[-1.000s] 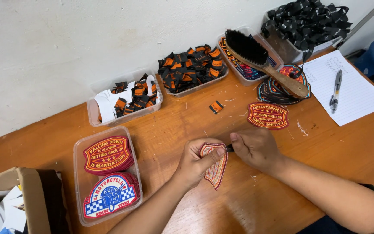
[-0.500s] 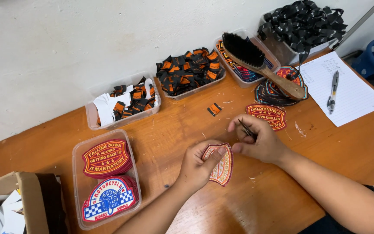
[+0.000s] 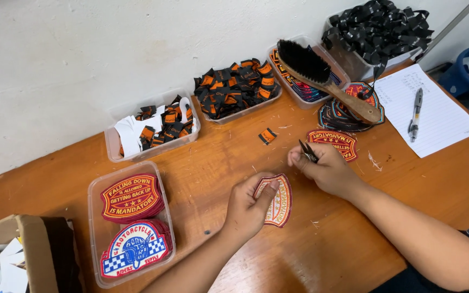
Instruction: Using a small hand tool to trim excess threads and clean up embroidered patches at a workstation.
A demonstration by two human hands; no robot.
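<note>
Now apart: snips lifted clear of the shield patch

Midway along the wooden worktop [image 3: 234, 163], the left hand [image 3: 248, 206] grips a shield-shaped embroidered patch [image 3: 279, 202] by its left edge, thumb laid across the face, with the patch resting on the wood. A second ago the right hand [image 3: 327, 171] was pressed to the patch's top edge; it has since drawn off to the far right and now closes round small dark snips [image 3: 308, 152], tips pointing away, just beside a loose red patch [image 3: 334, 142]. The held patch has turned, its face more fully visible. Tubs of patches [image 3: 131, 225] at near left and the wooden brush [image 3: 321, 76] at far right lie unchanged.
</note>
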